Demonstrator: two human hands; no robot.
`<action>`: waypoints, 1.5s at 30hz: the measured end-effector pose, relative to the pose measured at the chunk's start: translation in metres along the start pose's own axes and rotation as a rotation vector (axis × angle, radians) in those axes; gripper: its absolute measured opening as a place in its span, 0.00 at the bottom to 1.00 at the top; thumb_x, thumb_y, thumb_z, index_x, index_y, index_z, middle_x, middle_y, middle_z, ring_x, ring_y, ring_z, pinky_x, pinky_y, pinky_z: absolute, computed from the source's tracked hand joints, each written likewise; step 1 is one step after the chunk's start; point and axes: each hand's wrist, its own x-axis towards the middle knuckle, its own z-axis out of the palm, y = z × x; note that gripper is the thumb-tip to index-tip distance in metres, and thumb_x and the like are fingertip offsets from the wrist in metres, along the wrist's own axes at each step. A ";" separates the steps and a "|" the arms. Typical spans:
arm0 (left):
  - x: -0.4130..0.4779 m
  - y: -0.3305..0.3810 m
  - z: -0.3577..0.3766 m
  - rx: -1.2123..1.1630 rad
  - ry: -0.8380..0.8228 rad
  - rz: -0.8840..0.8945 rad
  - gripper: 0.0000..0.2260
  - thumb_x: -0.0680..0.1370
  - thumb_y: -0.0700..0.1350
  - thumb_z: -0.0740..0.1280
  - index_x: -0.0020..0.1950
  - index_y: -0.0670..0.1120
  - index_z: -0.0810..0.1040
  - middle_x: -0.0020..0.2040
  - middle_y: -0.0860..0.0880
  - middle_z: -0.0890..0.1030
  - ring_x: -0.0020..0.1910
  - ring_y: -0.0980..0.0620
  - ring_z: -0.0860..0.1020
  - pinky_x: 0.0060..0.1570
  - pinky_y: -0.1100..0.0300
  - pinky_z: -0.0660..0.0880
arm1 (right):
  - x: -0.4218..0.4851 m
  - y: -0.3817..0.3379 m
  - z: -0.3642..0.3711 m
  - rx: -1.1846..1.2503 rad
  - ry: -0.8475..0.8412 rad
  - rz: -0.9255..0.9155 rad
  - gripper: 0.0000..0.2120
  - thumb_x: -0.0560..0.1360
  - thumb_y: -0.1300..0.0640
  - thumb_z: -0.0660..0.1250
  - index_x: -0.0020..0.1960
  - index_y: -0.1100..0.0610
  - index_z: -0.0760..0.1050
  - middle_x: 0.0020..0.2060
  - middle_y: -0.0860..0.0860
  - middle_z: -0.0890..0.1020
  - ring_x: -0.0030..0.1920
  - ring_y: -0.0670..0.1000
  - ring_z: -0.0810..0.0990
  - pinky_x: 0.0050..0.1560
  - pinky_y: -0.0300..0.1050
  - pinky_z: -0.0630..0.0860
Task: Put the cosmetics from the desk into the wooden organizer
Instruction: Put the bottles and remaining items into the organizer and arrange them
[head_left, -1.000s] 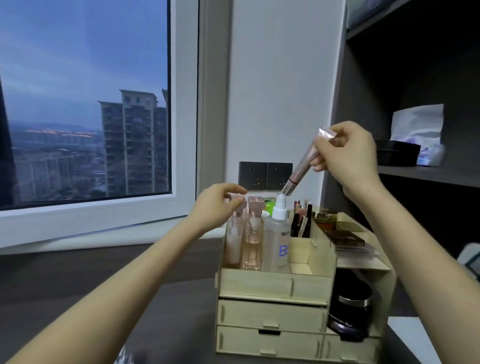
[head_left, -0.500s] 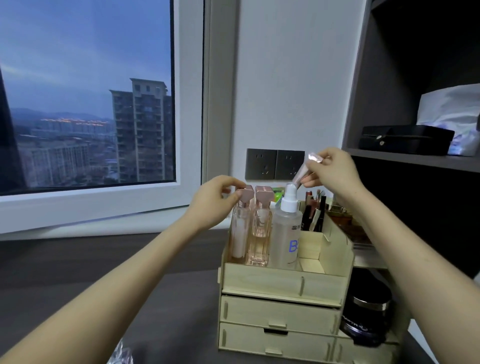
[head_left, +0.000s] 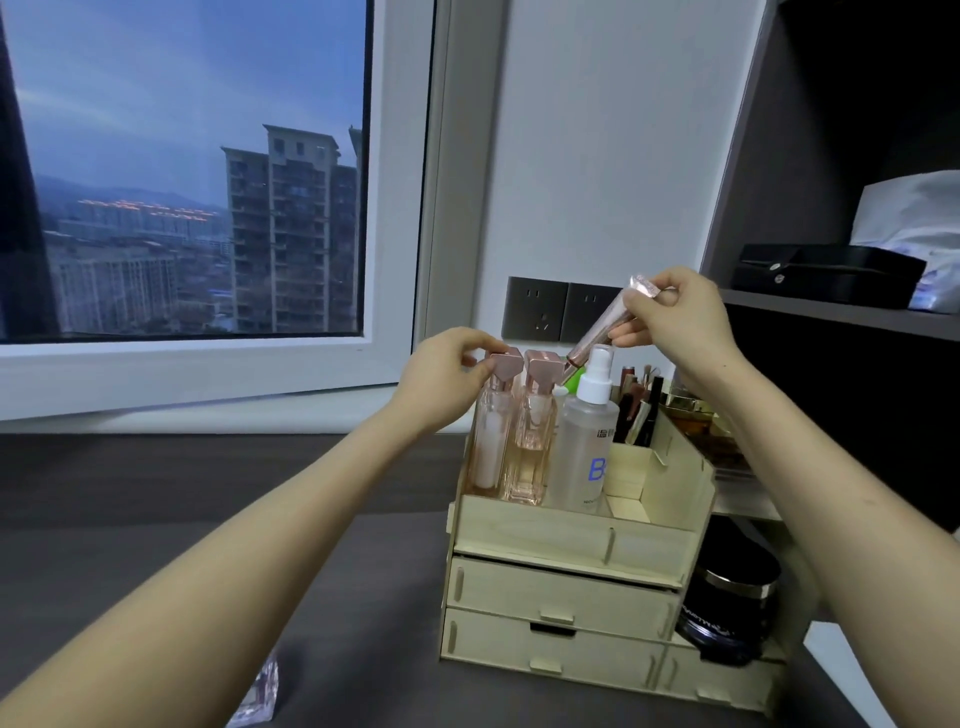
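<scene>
Left hand (head_left: 441, 374) pinches bottle (head_left: 488, 441) cap, likely steadying it. Right hand (head_left: 675, 325) fingers (head_left: 639, 306) grip tube (head_left: 597, 338), tip angled down toward organizer (head_left: 545, 530).

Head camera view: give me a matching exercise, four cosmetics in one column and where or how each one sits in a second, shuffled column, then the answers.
Column one:
1. pink tube
2. spray bottle
3. black jar
4. leftmost pink bottle

Column two:
A. in the wooden organizer's lower right compartment
B. cap in the left hand's grip
C. tilted, pinched by the right hand
D. white pump top, rightmost of three bottles in the top tray

Pairs: 1-C, 2-D, 3-A, 4-B.
</scene>
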 end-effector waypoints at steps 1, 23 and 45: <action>-0.001 0.001 0.000 0.030 0.003 0.009 0.08 0.77 0.43 0.64 0.53 0.49 0.81 0.56 0.50 0.81 0.50 0.48 0.79 0.53 0.53 0.76 | -0.004 -0.002 -0.001 0.006 0.027 -0.019 0.04 0.78 0.62 0.62 0.52 0.61 0.71 0.34 0.56 0.81 0.27 0.46 0.83 0.32 0.37 0.81; 0.031 -0.011 -0.015 -0.226 -0.164 0.042 0.04 0.71 0.47 0.70 0.38 0.49 0.83 0.42 0.46 0.84 0.46 0.45 0.82 0.55 0.48 0.78 | 0.039 -0.021 0.028 -0.007 -0.171 -0.053 0.06 0.78 0.62 0.62 0.53 0.64 0.71 0.35 0.61 0.81 0.29 0.50 0.83 0.32 0.42 0.82; 0.089 -0.043 -0.016 -0.084 -0.440 -0.468 0.04 0.73 0.36 0.67 0.43 0.42 0.82 0.34 0.57 0.78 0.32 0.62 0.75 0.34 0.77 0.69 | 0.093 -0.032 0.046 -0.235 -0.588 0.217 0.06 0.76 0.59 0.65 0.42 0.60 0.74 0.37 0.54 0.84 0.36 0.48 0.85 0.39 0.45 0.83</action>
